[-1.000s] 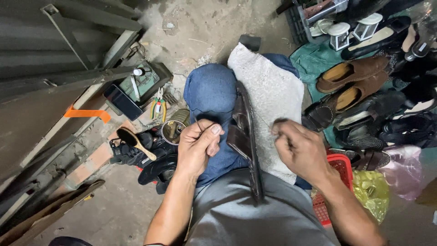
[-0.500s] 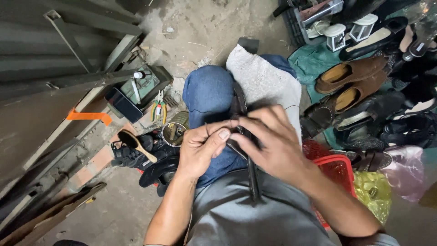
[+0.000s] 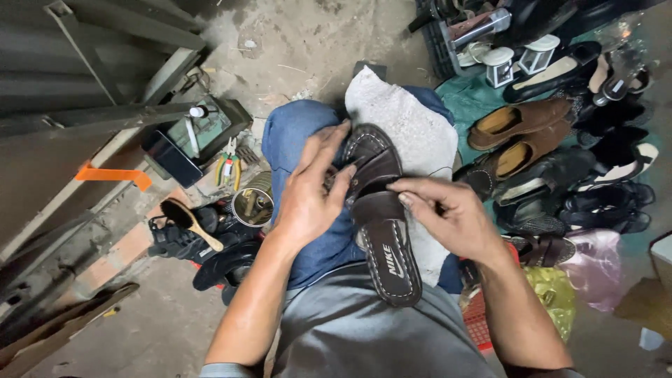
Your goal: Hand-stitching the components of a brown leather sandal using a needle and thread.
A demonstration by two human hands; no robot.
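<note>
Holding a dark brown sandal (image 3: 381,231) sole-down on your lap over a grey cloth (image 3: 413,133), your left hand (image 3: 308,199) fingers spread across its strap, your right hand (image 3: 448,217) fingers pinching the strap edge, brown loafers (image 3: 518,133) nearby on the floor.

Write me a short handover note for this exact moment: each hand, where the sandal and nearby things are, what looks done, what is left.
Left hand: gripping the toe end of the dark brown leather slide sandal on the lap.
Right hand: fingers pinching the sandal's strap.
Sandal lies sole-down, partly on the grey cloth spread over the right knee.
Metal tin and wooden-handled brush sit on the floor to the left.
Done: sandal positioned, white edge stitching visible. Left: whatever is being worked at the strap; I cannot tell its state.
</note>
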